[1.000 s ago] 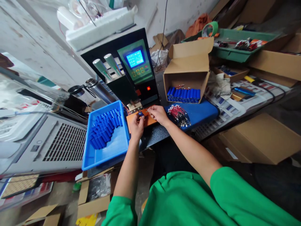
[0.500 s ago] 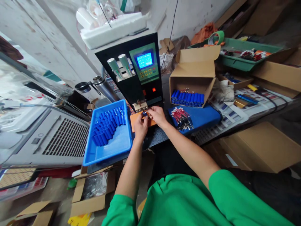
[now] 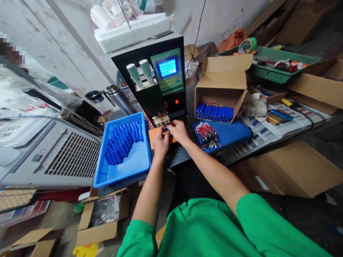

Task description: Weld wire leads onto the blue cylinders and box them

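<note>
Both hands, left hand point(image 3: 161, 142), right hand point(image 3: 179, 130), pinching small blue cell point(image 3: 165, 129)

The small blue piece point(image 3: 165, 129) under the machine's point(image 3: 160, 82) pins is mostly covered by the fingers point(image 3: 168, 129) of both hands, so its shape cannot be told. A pixelated patch point(image 3: 10, 50) hides the upper left. The screen's point(image 3: 167, 67) text is too small to read.

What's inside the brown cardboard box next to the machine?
The open cardboard box lies on its side and holds a row of blue cylinders with some small metal and red bits showing behind them. Whatever sits deeper, behind the row, is hidden in shadow.
</note>
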`<action>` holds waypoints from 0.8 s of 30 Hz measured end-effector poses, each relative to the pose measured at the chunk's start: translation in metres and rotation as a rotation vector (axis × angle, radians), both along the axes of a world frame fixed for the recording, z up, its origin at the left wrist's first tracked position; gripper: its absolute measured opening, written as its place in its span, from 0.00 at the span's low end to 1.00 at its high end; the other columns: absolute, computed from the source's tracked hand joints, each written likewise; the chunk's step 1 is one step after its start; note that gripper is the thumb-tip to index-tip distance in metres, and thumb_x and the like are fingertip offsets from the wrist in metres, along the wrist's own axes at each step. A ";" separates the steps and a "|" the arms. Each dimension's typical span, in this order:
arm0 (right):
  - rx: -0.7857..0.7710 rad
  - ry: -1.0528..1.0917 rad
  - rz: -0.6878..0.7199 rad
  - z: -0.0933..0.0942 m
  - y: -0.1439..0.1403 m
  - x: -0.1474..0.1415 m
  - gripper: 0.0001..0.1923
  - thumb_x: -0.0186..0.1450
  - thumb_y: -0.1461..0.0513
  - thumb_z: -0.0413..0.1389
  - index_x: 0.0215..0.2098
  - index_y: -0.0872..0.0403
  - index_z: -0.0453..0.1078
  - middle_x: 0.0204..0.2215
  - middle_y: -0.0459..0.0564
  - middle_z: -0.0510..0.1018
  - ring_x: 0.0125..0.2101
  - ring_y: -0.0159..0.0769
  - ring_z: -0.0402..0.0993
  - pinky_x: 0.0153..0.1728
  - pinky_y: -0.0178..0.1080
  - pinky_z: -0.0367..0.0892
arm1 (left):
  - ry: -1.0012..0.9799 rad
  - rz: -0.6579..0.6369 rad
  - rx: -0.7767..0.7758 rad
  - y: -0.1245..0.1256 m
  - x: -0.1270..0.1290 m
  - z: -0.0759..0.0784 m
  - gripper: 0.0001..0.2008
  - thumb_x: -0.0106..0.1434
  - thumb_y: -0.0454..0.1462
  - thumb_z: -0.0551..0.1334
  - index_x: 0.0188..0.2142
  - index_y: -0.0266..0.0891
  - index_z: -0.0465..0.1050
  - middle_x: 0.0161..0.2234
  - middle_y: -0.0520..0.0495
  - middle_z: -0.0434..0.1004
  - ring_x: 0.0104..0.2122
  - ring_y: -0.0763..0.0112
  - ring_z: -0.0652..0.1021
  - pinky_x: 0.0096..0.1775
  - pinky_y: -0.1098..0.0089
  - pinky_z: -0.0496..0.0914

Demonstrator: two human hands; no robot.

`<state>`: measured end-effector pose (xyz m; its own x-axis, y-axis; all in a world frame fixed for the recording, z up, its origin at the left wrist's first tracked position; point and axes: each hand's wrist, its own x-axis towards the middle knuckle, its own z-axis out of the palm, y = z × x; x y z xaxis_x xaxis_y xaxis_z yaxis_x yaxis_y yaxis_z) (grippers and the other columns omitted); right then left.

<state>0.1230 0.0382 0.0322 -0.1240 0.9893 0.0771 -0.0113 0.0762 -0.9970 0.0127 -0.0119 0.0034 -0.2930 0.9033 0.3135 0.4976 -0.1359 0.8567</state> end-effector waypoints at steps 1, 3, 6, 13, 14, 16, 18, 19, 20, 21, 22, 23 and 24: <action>0.011 -0.007 -0.023 0.001 -0.001 0.000 0.10 0.61 0.59 0.59 0.23 0.53 0.67 0.20 0.43 0.73 0.27 0.33 0.70 0.28 0.33 0.60 | 0.000 0.003 0.000 0.000 0.000 0.000 0.12 0.66 0.41 0.61 0.46 0.39 0.76 0.27 0.51 0.74 0.23 0.73 0.71 0.28 0.73 0.64; 0.018 -0.013 -0.034 0.002 -0.002 -0.001 0.10 0.60 0.59 0.59 0.23 0.52 0.67 0.19 0.43 0.73 0.26 0.33 0.70 0.28 0.33 0.60 | -0.003 0.003 0.002 0.000 0.001 0.001 0.12 0.66 0.41 0.61 0.46 0.39 0.76 0.27 0.51 0.75 0.23 0.73 0.71 0.28 0.73 0.64; 0.022 -0.010 -0.029 0.004 -0.003 0.000 0.11 0.61 0.60 0.59 0.22 0.53 0.67 0.20 0.43 0.73 0.26 0.33 0.70 0.29 0.33 0.61 | -0.007 0.008 0.002 0.000 0.002 0.001 0.12 0.66 0.41 0.61 0.45 0.39 0.77 0.28 0.51 0.75 0.23 0.73 0.71 0.28 0.73 0.64; 0.016 0.003 -0.027 0.000 -0.002 -0.002 0.10 0.61 0.59 0.59 0.24 0.52 0.67 0.20 0.44 0.73 0.27 0.33 0.70 0.28 0.33 0.61 | -0.019 0.005 -0.003 -0.001 0.001 0.001 0.12 0.66 0.41 0.61 0.46 0.40 0.77 0.27 0.51 0.75 0.23 0.72 0.72 0.27 0.73 0.64; 0.013 0.012 -0.030 -0.001 -0.001 -0.002 0.10 0.61 0.59 0.60 0.24 0.52 0.67 0.20 0.43 0.73 0.27 0.34 0.70 0.28 0.33 0.60 | -0.019 0.003 -0.007 -0.001 0.001 0.002 0.12 0.66 0.42 0.61 0.46 0.40 0.77 0.27 0.51 0.75 0.23 0.72 0.72 0.28 0.72 0.64; 0.009 0.032 -0.028 -0.002 -0.002 -0.003 0.09 0.61 0.58 0.60 0.25 0.52 0.68 0.20 0.44 0.73 0.26 0.34 0.70 0.28 0.33 0.60 | -0.013 0.004 -0.018 -0.002 0.001 0.003 0.12 0.67 0.42 0.61 0.45 0.40 0.77 0.27 0.50 0.76 0.25 0.71 0.74 0.28 0.72 0.65; 0.012 0.038 -0.013 -0.002 -0.003 -0.002 0.10 0.61 0.57 0.60 0.25 0.52 0.68 0.21 0.44 0.73 0.26 0.33 0.69 0.27 0.34 0.60 | -0.010 0.014 -0.030 -0.002 0.002 0.003 0.12 0.67 0.43 0.61 0.45 0.40 0.77 0.28 0.50 0.77 0.25 0.71 0.74 0.29 0.72 0.65; 0.017 0.035 -0.005 -0.002 -0.003 -0.002 0.11 0.62 0.57 0.60 0.25 0.52 0.68 0.21 0.44 0.73 0.26 0.33 0.69 0.27 0.34 0.60 | -0.009 0.021 -0.035 -0.002 0.002 0.004 0.12 0.67 0.43 0.61 0.45 0.40 0.76 0.28 0.50 0.77 0.24 0.71 0.74 0.28 0.72 0.64; 0.023 0.029 0.002 -0.002 -0.003 -0.001 0.11 0.62 0.56 0.60 0.25 0.52 0.67 0.22 0.44 0.74 0.26 0.33 0.69 0.28 0.34 0.60 | -0.010 0.027 -0.040 -0.003 0.002 0.004 0.12 0.66 0.43 0.61 0.45 0.40 0.76 0.27 0.51 0.76 0.24 0.72 0.74 0.28 0.73 0.64; 0.026 0.019 0.007 -0.002 -0.003 0.000 0.11 0.62 0.56 0.60 0.25 0.52 0.67 0.22 0.44 0.74 0.26 0.33 0.70 0.28 0.34 0.60 | -0.010 0.032 -0.044 -0.003 0.002 0.004 0.12 0.66 0.43 0.61 0.45 0.40 0.76 0.26 0.51 0.76 0.23 0.72 0.73 0.28 0.73 0.64; 0.026 0.010 0.008 -0.002 -0.003 0.001 0.12 0.62 0.56 0.60 0.25 0.52 0.67 0.22 0.44 0.74 0.27 0.33 0.70 0.28 0.34 0.60 | -0.011 0.032 -0.045 -0.002 0.001 0.003 0.12 0.66 0.43 0.62 0.45 0.40 0.77 0.25 0.52 0.75 0.23 0.72 0.73 0.27 0.73 0.64; 0.023 0.001 0.009 -0.002 -0.003 0.002 0.12 0.62 0.56 0.60 0.25 0.52 0.67 0.22 0.44 0.74 0.27 0.34 0.70 0.29 0.34 0.60 | -0.014 0.028 -0.045 -0.002 0.001 0.003 0.12 0.66 0.43 0.62 0.45 0.40 0.77 0.24 0.52 0.74 0.22 0.72 0.73 0.27 0.73 0.63; 0.021 -0.007 0.010 -0.002 -0.002 0.002 0.11 0.63 0.56 0.60 0.25 0.52 0.68 0.23 0.44 0.74 0.27 0.34 0.70 0.29 0.34 0.60 | -0.018 0.022 -0.043 -0.002 0.001 0.002 0.12 0.66 0.43 0.62 0.45 0.40 0.77 0.24 0.52 0.74 0.22 0.72 0.73 0.27 0.73 0.63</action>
